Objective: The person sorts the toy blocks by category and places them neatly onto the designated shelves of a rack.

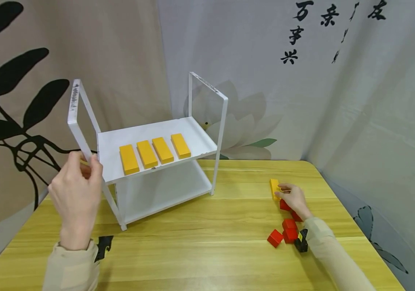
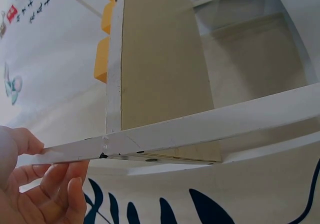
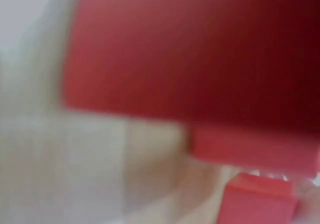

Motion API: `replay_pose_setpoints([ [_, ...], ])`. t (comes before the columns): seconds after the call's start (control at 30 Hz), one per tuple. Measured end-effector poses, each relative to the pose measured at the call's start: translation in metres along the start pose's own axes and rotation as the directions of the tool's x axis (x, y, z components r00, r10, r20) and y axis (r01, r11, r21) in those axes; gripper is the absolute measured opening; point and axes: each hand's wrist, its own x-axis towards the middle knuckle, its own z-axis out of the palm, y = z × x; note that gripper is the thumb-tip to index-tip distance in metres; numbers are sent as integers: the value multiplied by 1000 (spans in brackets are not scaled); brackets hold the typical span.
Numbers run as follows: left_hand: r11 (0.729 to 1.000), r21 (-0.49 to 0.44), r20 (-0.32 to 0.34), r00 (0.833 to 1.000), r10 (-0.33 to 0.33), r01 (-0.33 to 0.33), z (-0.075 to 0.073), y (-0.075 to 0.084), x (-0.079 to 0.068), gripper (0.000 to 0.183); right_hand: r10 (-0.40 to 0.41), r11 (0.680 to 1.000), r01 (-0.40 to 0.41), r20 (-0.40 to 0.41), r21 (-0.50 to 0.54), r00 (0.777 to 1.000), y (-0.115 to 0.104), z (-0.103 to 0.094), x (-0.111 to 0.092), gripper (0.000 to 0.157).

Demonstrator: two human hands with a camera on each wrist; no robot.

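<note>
In the head view, my left hand (image 1: 78,194) grips the near left post of a white two-tier rack (image 1: 167,194). The left wrist view shows its thumb above the white bar (image 2: 75,151) and curled fingers below. Several yellow blocks (image 1: 162,149) lie in a row on the rack's upper shelf. At the right of the table, my right hand (image 1: 294,199) has its fingertips at the edge of another yellow block (image 1: 274,189); whether they pinch it cannot be made out. Several red blocks (image 1: 290,232) lie under and beside that wrist. A blurred red block (image 3: 175,54) fills much of the right wrist view.
The rack stands on a wood-grain table (image 1: 192,250). Its lower shelf (image 1: 163,192) is bare white. Behind the table hangs a pale printed curtain (image 1: 251,48), with black leaves at left. Black wrist mounts (image 1: 103,246) show at both cuffs.
</note>
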Motion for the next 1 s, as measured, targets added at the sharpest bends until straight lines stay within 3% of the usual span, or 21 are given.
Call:
replay_pose_setpoints([
  [0.43, 1000, 0, -8, 1000, 3, -3, 0, 0, 0, 33, 21, 999, -20, 24, -38, 999, 2, 6, 1, 45],
  [0.7, 1000, -10, -12, 1000, 9, -9, -1, 0, 0, 32, -83, 994, 89, 95, -61, 992, 6, 5, 4, 36],
  [0.87, 1000, -7, -5, 1000, 5, -5, 0, 0, 0, 33, -135, 985, 148, 135, -90, 982, 7, 4, 4, 41],
  [1.0, 1000, -5, -4, 1000, 3, -3, 0, 0, 0, 33, -163, 979, 175, 117, -104, 980, 8, 4, 4, 42],
])
